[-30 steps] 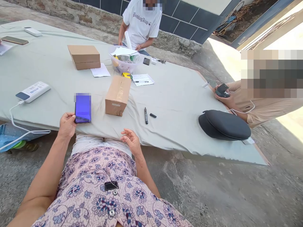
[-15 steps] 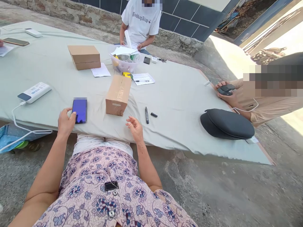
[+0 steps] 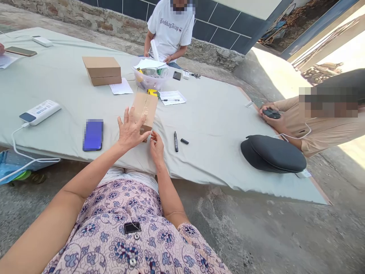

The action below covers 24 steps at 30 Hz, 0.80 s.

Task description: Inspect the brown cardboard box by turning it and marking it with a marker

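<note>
A taped cardboard box (image 3: 148, 104) lies lengthwise on the cloth-covered table in front of me. My left hand (image 3: 131, 129) is over its near left part with the fingers spread, hiding much of the top and front. Close to the box's near right corner is my right hand (image 3: 156, 147), fingers loosely bent, its fingertips by my left thumb. I see nothing held in it; whether it touches the box is unclear. Left of the hands lies a phone (image 3: 92, 135) with a blurred blue screen. A black marker (image 3: 176, 141) and its separate cap (image 3: 184, 141) lie to the right.
Behind the box are a tape measure (image 3: 153, 92), a written sheet (image 3: 172, 97) with a pen, and a filled plastic basket (image 3: 151, 80). Another carton (image 3: 102, 71) and a power bank (image 3: 40, 112) stand left. A black case (image 3: 273, 154) sits right. Two people sit around the table.
My left hand has let go of the phone and moved right onto the box. My right hand has shifted slightly left, to the box's near corner.
</note>
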Each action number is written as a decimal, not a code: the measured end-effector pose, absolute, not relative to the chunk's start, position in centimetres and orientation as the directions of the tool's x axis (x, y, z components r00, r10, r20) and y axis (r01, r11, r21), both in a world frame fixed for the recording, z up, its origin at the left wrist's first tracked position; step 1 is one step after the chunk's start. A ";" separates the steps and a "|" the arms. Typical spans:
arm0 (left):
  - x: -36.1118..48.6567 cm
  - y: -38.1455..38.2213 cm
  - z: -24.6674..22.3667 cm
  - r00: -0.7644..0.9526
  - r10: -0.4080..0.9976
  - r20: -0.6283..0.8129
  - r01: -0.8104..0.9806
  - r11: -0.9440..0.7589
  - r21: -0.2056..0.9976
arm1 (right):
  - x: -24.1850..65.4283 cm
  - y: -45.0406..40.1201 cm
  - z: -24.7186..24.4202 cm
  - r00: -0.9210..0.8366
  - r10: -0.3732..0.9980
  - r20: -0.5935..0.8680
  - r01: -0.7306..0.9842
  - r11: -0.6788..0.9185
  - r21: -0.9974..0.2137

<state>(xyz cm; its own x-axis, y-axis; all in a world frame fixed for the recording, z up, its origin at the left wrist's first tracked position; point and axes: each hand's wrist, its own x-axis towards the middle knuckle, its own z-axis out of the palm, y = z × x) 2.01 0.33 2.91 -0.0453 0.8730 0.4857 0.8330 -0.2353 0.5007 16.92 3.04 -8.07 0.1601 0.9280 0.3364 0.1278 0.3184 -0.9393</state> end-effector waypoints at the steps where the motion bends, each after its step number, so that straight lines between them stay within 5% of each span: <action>1: 2.5 0.6 3.0 -0.043 0.876 0.480 0.842 -0.227 0.490 | 16.9 3.0 -8.3 0.157 0.930 0.332 0.131 0.314 -0.940; 15: 0.3 2.3 2.6 -0.256 0.812 0.525 0.728 -0.196 0.657 | 16.4 2.6 -9.0 -0.036 0.965 0.260 0.320 0.257 -0.912; 18: -1.6 2.5 1.8 -0.343 0.804 0.485 0.538 -0.256 0.803 | 16.3 2.4 -8.8 -0.042 0.967 0.252 0.269 0.254 -0.929; 21: -2.7 2.8 0.0 -0.401 0.874 0.273 0.167 -0.224 0.960 | 16.3 2.2 -8.6 -0.049 0.965 0.256 0.178 0.260 -0.949; 24: -3.0 2.9 -2.3 -0.384 0.910 0.156 -0.012 -0.174 0.985 | 16.4 2.1 -8.4 -0.022 0.965 0.260 0.127 0.260 -0.957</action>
<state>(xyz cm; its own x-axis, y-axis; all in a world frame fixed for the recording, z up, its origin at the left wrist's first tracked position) -3.04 2.85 -2.27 -0.3838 0.9101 0.1563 -0.0118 -0.1741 0.9847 16.38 2.13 -8.41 -0.0217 0.9655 0.2595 0.1266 0.2601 -0.9572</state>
